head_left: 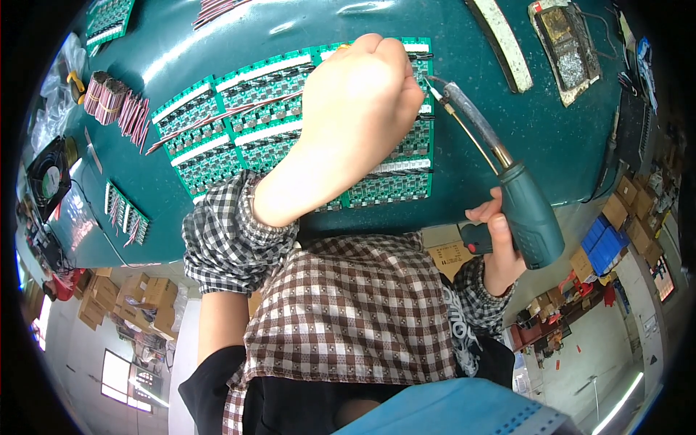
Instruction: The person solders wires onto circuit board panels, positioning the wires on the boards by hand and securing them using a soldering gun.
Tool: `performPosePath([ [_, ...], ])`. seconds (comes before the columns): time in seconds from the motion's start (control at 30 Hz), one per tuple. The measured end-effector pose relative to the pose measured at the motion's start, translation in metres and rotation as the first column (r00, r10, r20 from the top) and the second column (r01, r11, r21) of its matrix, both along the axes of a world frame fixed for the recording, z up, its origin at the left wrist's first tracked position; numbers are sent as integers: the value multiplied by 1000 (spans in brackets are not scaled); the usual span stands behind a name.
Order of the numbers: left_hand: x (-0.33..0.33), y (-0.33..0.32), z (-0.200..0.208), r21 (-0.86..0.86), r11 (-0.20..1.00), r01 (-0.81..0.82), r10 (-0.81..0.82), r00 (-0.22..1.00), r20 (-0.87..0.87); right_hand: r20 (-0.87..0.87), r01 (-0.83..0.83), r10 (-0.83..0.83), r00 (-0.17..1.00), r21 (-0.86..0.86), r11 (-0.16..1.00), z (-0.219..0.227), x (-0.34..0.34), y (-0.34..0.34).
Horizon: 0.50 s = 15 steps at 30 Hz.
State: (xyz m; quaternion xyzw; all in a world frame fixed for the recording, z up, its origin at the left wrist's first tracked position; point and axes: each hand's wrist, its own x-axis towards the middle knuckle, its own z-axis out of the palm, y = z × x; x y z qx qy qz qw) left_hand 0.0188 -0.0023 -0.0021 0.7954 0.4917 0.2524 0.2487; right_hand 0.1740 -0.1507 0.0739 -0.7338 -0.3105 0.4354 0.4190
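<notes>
My left hand (359, 98) is closed in a fist over the right part of a panel of green circuit boards (199, 134). Its curled fingers hide whatever is in them. A red-and-white wire (232, 114) crosses the boards and disappears at this hand. In my right hand (502, 250) is a soldering gun (533, 217) with a dark green handle. From its front run a metal barrel and a thin solder feed tube (471, 136). The hot tip (433, 80) is by the panel's right edge, close to my left fingers; contact cannot be made out.
Bundled red-and-white wires (109, 100) lie left of the panel, near a smaller board with wires (127, 214). A small fan (51, 180) stands at the left edge. Far right are a solder-stained metal tray (565, 51) and a curved white strip (504, 43).
</notes>
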Motion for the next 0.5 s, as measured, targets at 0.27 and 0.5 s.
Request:
performPosePath([
  [0.27,-1,-1,0,4,1000,-3,2,1000,20,-71,70,-68,995,34,997,-1,0,-1],
  [0.5,-2,-3,2,-13,1000,-9,10,999,38,-76,38,-36,996,31,999,-2,4,-4],
])
